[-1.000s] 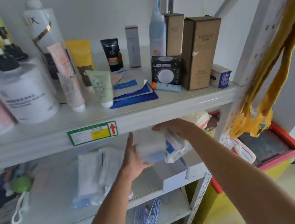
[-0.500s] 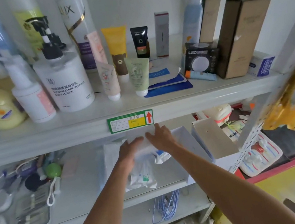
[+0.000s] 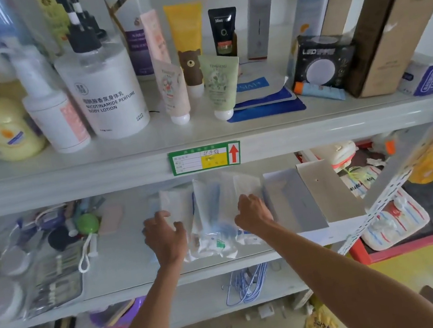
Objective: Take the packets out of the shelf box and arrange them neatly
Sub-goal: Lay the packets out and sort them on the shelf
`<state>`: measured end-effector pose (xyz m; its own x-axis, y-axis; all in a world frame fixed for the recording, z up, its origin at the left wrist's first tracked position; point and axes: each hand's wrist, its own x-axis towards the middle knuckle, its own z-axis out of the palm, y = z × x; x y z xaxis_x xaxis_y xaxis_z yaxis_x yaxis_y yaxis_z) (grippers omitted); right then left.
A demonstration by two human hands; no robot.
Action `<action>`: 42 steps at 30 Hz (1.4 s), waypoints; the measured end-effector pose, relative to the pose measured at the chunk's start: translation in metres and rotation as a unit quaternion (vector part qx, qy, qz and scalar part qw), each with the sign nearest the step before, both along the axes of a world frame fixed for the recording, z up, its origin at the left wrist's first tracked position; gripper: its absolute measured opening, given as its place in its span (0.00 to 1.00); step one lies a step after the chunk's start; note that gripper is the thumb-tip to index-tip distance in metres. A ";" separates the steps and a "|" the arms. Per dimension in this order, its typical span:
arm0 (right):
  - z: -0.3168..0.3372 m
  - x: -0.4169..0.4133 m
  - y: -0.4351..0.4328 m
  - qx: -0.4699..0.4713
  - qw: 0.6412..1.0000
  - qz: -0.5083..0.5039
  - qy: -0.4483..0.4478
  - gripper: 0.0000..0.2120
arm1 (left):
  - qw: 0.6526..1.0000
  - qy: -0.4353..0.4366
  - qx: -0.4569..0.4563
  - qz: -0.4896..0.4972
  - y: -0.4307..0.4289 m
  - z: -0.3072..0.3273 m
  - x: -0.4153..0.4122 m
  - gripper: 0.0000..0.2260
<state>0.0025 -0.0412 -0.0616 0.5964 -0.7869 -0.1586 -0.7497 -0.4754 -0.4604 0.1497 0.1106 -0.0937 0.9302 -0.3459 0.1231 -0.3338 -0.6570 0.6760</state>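
Several clear plastic packets (image 3: 210, 217) with white and blue contents lie side by side on the middle shelf (image 3: 128, 260). My left hand (image 3: 164, 236) rests on the left edge of the packets, fingers bent over them. At their right edge sits my right hand (image 3: 253, 213), its fingers curled onto the packets. Just right of them an open white cardboard box (image 3: 291, 202) lies on the shelf with its flap (image 3: 327, 190) spread out. Whether the box holds more packets is hidden.
The upper shelf carries lotion bottles (image 3: 107, 93), tubes (image 3: 221, 84) and cardboard cartons (image 3: 388, 26). Left of the packets lie a green ball (image 3: 87, 224) and bagged tools (image 3: 54, 282). Blue hangers (image 3: 245, 283) sit on the lower shelf. A red tray (image 3: 425, 239) stands at right.
My hands brought a packet down from the box and laid it on the pile, then spread apart to the pile's two edges. The camera moved closer and leftward.
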 end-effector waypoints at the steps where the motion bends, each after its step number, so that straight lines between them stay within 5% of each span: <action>1: -0.002 0.001 0.003 -0.011 1.000 -0.001 -0.005 0.17 | 0.999 0.004 0.021 0.030 0.011 -0.006 0.003 0.15; 6: -0.011 0.011 0.018 -0.062 0.994 0.064 -0.069 0.20 | 0.967 0.202 0.072 0.140 0.054 -0.033 0.019 0.20; 11: -0.015 0.033 0.039 -0.078 0.978 0.165 -0.098 0.23 | 0.964 0.261 0.027 0.045 0.066 -0.033 0.026 0.16; 14: -0.018 0.048 0.056 -0.090 0.962 0.238 -0.102 0.24 | 0.950 0.299 -0.078 0.047 0.066 -0.026 0.024 0.11; 18: -0.025 0.064 0.073 -0.085 0.958 0.273 0.014 0.44 | 0.883 0.424 -0.198 0.030 0.071 -0.018 0.016 0.12; 22: -0.037 0.061 0.072 -0.056 0.962 0.238 0.121 0.62 | 0.818 0.548 -0.177 -0.012 0.073 -0.016 0.002 0.15; 28: -0.033 0.063 0.064 -0.021 0.962 0.235 0.133 0.48 | 0.759 0.582 -0.283 0.076 0.055 -0.021 -0.013 0.07; 34: -0.022 0.081 0.076 -0.088 0.970 0.207 0.098 0.38 | 0.847 0.498 -0.183 0.027 0.043 -0.016 -0.018 0.12; 36: -0.020 0.086 0.082 -0.144 0.951 0.261 0.077 0.37 | 0.888 0.432 -0.154 0.037 0.045 -0.015 -0.015 0.33; 38: -0.020 0.092 0.087 -0.168 0.929 0.320 0.080 0.34 | 0.925 0.355 -0.122 0.060 0.051 -0.012 -0.014 0.42; 42: -0.019 0.100 0.092 -0.145 0.943 0.278 0.115 0.29 | 0.942 0.269 -0.144 0.142 0.073 -0.013 0.004 0.16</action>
<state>0.1027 0.0507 -0.0809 0.9056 -0.3923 -0.1608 -0.4112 -0.9052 -0.1073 0.1534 0.1833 -0.1067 0.9348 -0.0985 -0.3413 0.2690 -0.4310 0.8613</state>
